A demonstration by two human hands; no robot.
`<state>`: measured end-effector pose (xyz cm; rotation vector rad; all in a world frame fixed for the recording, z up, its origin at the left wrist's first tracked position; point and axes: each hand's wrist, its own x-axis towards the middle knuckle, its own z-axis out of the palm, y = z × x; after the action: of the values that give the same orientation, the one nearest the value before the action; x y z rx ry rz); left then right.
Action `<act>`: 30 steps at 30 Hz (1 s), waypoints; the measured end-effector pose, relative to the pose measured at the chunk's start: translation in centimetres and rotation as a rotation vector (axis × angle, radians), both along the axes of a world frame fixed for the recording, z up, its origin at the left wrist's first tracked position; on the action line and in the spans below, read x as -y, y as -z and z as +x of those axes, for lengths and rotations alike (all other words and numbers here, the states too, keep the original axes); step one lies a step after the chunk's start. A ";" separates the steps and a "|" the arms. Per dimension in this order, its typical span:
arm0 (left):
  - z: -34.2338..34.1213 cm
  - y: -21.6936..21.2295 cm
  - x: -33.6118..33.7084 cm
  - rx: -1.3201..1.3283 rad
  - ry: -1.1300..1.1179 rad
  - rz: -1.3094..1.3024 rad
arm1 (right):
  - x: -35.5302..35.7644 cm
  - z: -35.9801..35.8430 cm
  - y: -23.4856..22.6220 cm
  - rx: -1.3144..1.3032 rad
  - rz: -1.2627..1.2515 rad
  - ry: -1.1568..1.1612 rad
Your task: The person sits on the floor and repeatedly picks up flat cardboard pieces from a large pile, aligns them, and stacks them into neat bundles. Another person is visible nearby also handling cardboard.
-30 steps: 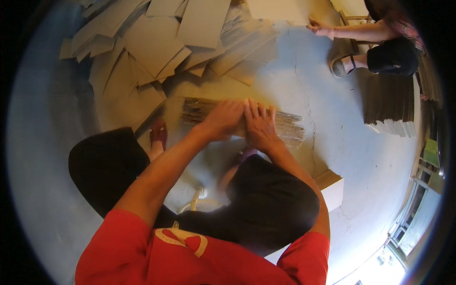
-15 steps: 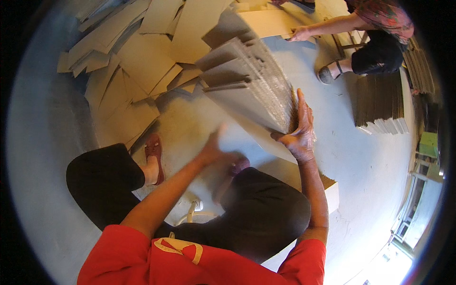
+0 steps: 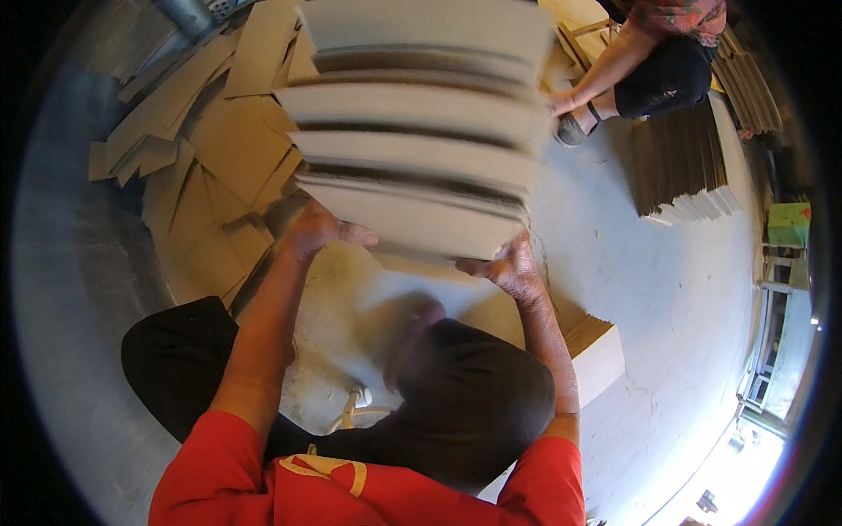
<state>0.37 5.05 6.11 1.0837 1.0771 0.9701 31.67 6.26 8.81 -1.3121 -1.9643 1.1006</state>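
Note:
Between my two hands is a thick stack of cardboard sheets point(image 3: 412, 158), fanned into several layers with dark gaps between them. My left hand point(image 3: 317, 230) grips the stack's near left corner, its thumb lying along the front sheet. At the near right corner my right hand point(image 3: 509, 263) is closed on the stack, thumb on the front face and fingers partly hidden behind the edge. The stack is held up in front of me, above the floor, and its upper layers are slightly blurred.
Loose cardboard sheets point(image 3: 232, 140) lie heaped at the far left. Two cardboard stacks stand on the right, one farther off point(image 3: 688, 167) and one near my knee point(image 3: 596, 351). Another person's arm point(image 3: 605, 74) reaches in at the far right. A green box point(image 3: 788, 224) is at the right edge.
My left hand has come up from below and taken hold of the stack's left corner. The stack has turned so its broad faces face me, and my right hand has moved left with it.

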 end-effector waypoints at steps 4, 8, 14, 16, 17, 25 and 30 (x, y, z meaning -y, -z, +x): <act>-1.2 4.5 1.3 0.009 0.005 0.216 | 1.0 2.0 4.8 0.104 -0.041 -0.144; -0.9 6.3 2.7 0.327 0.118 0.106 | 2.4 4.3 8.2 -0.407 -0.398 0.087; 0.4 5.7 3.1 -0.065 0.181 -0.084 | 2.2 2.6 10.6 -0.622 -0.565 -0.068; 0.9 4.5 2.2 -0.183 0.280 -0.113 | 2.7 3.6 11.2 -0.660 -0.624 -0.118; 0.9 4.2 2.2 -0.182 0.238 -0.082 | 2.5 3.3 10.8 -0.760 -0.710 -0.091; 1.1 5.0 1.6 -0.340 0.162 0.187 | 2.6 1.1 -5.0 0.113 0.511 0.004; 1.5 3.7 1.8 -0.124 0.106 0.157 | 2.6 -2.4 -11.3 0.553 0.793 -0.146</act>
<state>1.86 3.24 2.42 1.3309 1.0447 0.9244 29.22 3.63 20.12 -1.0784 -2.5233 -0.0768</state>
